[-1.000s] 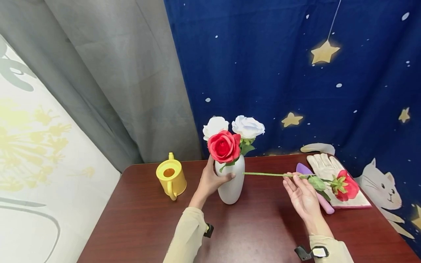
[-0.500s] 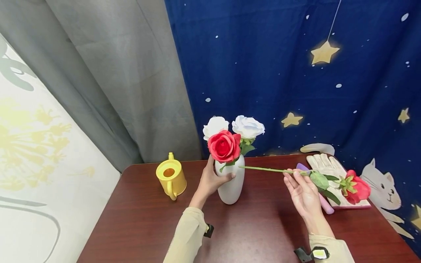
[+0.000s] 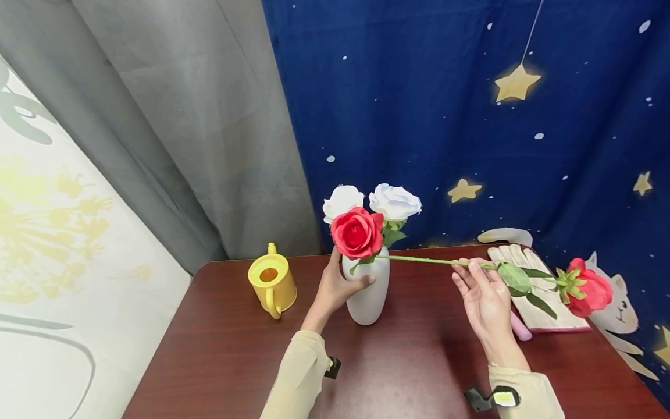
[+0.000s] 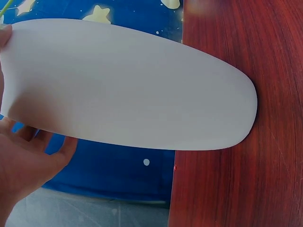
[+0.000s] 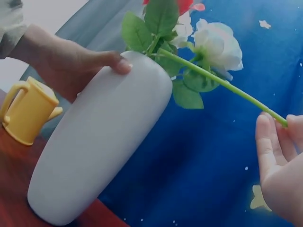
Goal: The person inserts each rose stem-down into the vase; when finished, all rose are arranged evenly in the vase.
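A white vase (image 3: 368, 297) stands upright on the table, bearing one red rose (image 3: 357, 233) and two white roses, the left white rose (image 3: 343, 202) and the right white rose (image 3: 395, 202). My left hand (image 3: 335, 285) grips the vase near its neck, thumb across the front. Between thumb and fingers, my right hand (image 3: 484, 297) pinches the green stem of a second red rose (image 3: 590, 288). That rose lies nearly level, its bloom out to the right. In the right wrist view the stem's (image 5: 222, 82) cut end overlaps the vase mouth among the leaves.
Left of the vase is a yellow watering can (image 3: 273, 285). Behind the right hand, a white glove (image 3: 549, 311) lies on the table (image 3: 408, 361), with a purple-handled tool (image 3: 520, 329) partly hidden. Grey and starry blue curtains (image 3: 419, 116) hang behind the table's far edge.
The held red rose has risen and its bloom has shifted right, its stem end rising from the vase's side to its mouth. The right hand moved slightly up; the left hand and vase stayed still.
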Tool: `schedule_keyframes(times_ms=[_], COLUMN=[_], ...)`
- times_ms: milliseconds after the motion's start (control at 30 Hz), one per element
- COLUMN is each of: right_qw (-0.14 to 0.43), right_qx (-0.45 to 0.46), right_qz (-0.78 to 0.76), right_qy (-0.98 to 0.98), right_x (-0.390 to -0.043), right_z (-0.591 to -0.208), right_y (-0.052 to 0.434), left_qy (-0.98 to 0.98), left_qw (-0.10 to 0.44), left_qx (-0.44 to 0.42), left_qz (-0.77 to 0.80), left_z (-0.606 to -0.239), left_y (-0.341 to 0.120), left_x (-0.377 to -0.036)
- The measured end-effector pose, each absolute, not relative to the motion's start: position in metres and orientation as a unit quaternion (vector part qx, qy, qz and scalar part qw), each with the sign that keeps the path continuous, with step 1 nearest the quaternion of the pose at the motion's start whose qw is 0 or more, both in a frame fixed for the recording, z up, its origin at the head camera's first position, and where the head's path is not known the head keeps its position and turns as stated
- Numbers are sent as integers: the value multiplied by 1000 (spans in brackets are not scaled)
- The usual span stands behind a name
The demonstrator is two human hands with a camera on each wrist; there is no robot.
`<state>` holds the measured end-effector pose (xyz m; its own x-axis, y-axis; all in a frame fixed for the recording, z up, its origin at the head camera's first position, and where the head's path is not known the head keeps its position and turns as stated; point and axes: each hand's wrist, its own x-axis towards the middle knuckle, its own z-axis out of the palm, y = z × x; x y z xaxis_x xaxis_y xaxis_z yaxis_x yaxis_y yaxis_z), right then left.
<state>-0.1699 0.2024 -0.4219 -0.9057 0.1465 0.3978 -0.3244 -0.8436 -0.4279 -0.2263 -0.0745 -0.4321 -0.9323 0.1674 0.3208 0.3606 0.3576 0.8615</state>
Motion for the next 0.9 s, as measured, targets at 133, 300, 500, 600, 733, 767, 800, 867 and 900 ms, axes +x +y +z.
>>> schedule_keyframes(times_ms=[133,300,500,600,733,767,800,867,900], right_qw=[150,169,178,185,203,207,210,220,226], right_qx=[160,150,142,133,121,120,119,121,121], right_qz=[945,935,927,924,922,921,920,915,910], right_qy=[-241,-272,-299,-307,-308,-307,-308,-315,-325], right_x=[-172,-175,-178,-179,-180,-180,-181,-182,-182], right_z=[-414,-407,-405,-404,-403,-402,-401,-397,-395], right_y=[199,193,186,183,182,181,181,180,180], left_qy=[-822,-822,-820,-820,-819,-818,-818,-818,-818], left_qw=[89,94,94,93,93,93,94,93,92], left_qx=[-157,-158,-160,-160,-164,-164,-163,-164,-164], left_qz=[-540,-539,-541,-542,-543,-543,-543,-544,-544], left_z=[-432,-431,-432,-432,-431,-431,-431,-432,-432], left_y=[-75,-75,-74,-74,-74,-74,-74,-74,-74], left_x=[-225,-225,-226,-226,-226,-226,-226,-227,-227])
